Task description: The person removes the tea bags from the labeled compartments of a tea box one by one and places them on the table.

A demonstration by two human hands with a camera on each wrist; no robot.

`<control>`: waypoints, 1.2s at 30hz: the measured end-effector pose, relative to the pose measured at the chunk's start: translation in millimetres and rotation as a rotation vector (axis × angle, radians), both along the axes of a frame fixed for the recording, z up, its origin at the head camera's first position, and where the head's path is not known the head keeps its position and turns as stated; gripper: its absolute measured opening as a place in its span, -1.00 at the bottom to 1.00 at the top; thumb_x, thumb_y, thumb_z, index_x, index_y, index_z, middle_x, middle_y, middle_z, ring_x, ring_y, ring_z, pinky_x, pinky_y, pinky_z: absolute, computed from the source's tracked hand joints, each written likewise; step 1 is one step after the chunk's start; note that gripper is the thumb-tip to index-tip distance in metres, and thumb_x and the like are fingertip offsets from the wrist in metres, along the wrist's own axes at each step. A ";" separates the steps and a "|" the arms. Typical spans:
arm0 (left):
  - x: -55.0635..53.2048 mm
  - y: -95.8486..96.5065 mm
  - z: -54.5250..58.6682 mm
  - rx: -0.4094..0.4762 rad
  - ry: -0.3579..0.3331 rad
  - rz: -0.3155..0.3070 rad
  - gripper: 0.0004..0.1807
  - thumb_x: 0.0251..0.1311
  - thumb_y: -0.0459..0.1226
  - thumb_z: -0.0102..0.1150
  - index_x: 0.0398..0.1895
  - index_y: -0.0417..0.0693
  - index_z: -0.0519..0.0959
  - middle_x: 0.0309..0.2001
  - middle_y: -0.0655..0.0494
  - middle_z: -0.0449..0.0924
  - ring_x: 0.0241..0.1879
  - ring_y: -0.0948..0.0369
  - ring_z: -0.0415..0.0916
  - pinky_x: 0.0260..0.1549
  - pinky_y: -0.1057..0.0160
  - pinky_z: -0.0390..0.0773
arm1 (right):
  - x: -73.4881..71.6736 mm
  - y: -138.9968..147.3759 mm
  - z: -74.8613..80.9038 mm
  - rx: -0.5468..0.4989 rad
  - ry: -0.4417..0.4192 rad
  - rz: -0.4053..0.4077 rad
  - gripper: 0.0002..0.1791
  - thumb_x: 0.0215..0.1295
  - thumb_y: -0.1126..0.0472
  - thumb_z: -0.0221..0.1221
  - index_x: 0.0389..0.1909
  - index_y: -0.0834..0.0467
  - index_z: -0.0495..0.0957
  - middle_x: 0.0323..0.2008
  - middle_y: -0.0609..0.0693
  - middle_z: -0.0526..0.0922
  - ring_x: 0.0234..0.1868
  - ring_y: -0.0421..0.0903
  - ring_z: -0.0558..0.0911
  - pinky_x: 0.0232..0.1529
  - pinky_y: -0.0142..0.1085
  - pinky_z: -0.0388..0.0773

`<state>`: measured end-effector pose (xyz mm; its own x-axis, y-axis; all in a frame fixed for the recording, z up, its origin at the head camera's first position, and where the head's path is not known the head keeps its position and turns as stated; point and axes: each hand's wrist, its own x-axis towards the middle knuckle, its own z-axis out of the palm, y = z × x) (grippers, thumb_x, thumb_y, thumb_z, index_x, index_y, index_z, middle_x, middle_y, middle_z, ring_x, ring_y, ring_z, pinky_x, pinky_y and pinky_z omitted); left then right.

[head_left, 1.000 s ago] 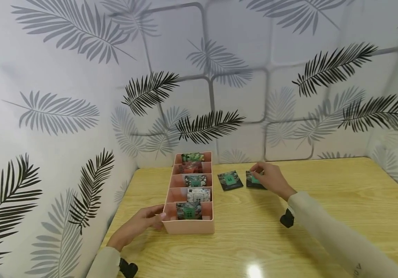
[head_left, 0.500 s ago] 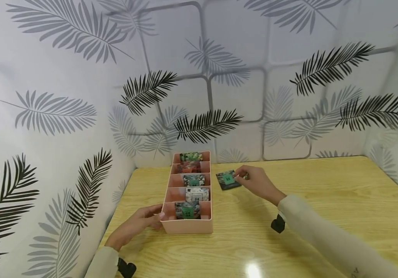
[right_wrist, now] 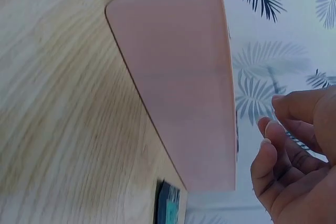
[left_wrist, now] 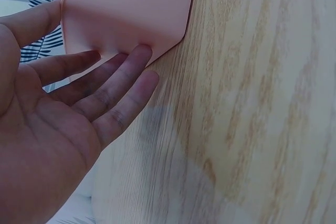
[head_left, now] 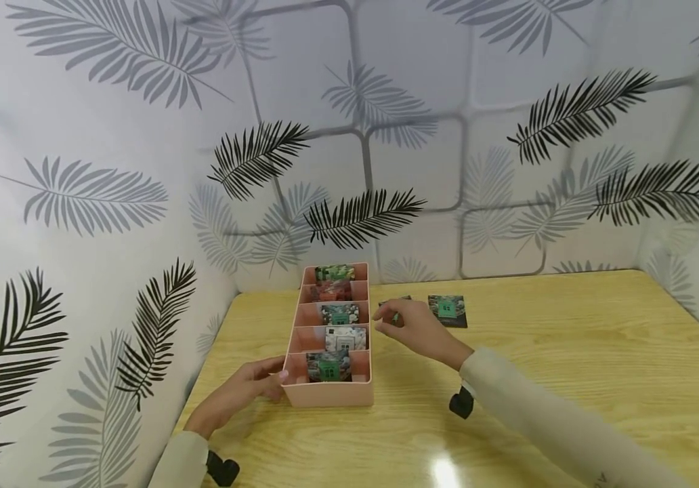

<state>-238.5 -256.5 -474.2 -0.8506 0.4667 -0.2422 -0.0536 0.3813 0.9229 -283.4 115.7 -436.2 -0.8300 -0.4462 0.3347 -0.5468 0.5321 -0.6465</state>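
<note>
“Hovering where, the right hand [head_left: 419, 329]?”

“Just beside the right wall of the pink box [head_left: 328, 395], above the left sachet [right_wrist: 169, 203] on the table [head_left: 538, 339]. From the head, that hand hides most of the sachet; a bit of green shows by the fingers.”

“Does it hold anything?”

“Nothing that I can see. The fingers are loosely bent, with a narrow gap between thumb and fingertips.”

“And the right sachet [head_left: 447, 310]?”

“Lying flat on the table, near the hand, on the side away from the box. It's dark with a green label.”

“The left hand [head_left: 238, 394]?”

“Gripping the box at its near left corner, thumb at the rim, fingertips against the outer wall.”

“What's inside?”

“Five compartments in a row, sachets in each. Nearest is a dark sachet [head_left: 328, 367] with a green label, then a white sachet [head_left: 346, 339], a black-and-white sachet [head_left: 340, 314] with a green label, a red sachet [head_left: 331, 291], and farthest a green sachet [head_left: 335, 272]. How many in each, I can't tell.”

“Any change from half a second ago?”

“The right hand has shifted toward the box, uncovering the right sachet. The left hand and the box have stayed put.”
</note>
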 end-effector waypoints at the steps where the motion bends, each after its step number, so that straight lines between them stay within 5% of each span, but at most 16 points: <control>1: 0.3 0.1 0.3 -0.001 0.000 -0.001 -0.27 0.36 0.04 0.01 0.48 -0.07 0.11 0.41 -0.11 0.13 0.12 0.06 0.46 0.13 -0.05 0.40 | 1.4 -3.5 0.1 0.009 0.009 0.016 -0.85 0.32 0.12 0.21 -0.14 0.00 0.64 -0.36 -0.24 0.60 -0.53 -0.14 0.52 -0.50 -0.29 0.48; 8: -0.1 0.4 1.0 0.000 0.001 -0.003 -0.27 0.35 0.04 0.02 0.47 -0.08 0.11 0.41 -0.12 0.13 0.11 0.06 0.46 0.12 -0.05 0.41 | 6.2 -22.6 -2.8 0.063 0.001 0.085 -0.80 0.29 0.16 0.24 -0.09 0.06 0.66 -0.37 -0.26 0.58 -0.58 -0.16 0.51 -0.55 -0.35 0.47; 21: -0.8 2.3 2.4 -0.021 -0.002 0.002 -0.25 0.34 0.04 0.03 0.47 -0.09 0.12 0.42 -0.14 0.11 0.00 0.06 0.53 0.09 -0.05 0.43 | 8.2 -40.3 -8.7 0.148 -0.018 0.181 -0.76 0.28 0.14 0.25 -0.07 0.09 0.68 -0.17 -0.07 0.68 -0.26 -0.29 0.57 -0.31 -0.37 0.53; 30: -1.1 1.5 1.5 -0.008 -0.014 0.005 -0.25 0.34 0.03 0.05 0.47 -0.11 0.12 0.42 -0.15 0.11 0.01 0.06 0.52 0.06 -0.03 0.47 | 11.2 -43.6 -12.8 0.159 0.044 0.176 -0.88 0.27 0.12 0.25 -0.21 -0.04 0.71 -0.30 -0.26 0.60 -0.41 -0.31 0.49 -0.41 -0.42 0.49; 36: -1.5 0.4 1.4 0.000 -0.014 -0.003 -0.24 0.34 0.02 0.05 0.47 -0.13 0.09 0.42 -0.16 0.10 -0.02 0.03 0.52 0.04 -0.04 0.47 | 18.7 -45.0 -12.5 0.143 0.057 0.172 -0.93 0.26 0.09 0.27 -0.30 -0.07 0.70 -0.33 -0.19 0.51 -0.42 -0.28 0.43 -0.41 -0.41 0.46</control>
<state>-240.0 -256.1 -472.8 -0.8456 0.4694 -0.2543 -0.0656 0.3814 0.9221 -264.7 70.6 -448.7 -0.7190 -0.6259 0.3023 -0.6710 0.5117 -0.5365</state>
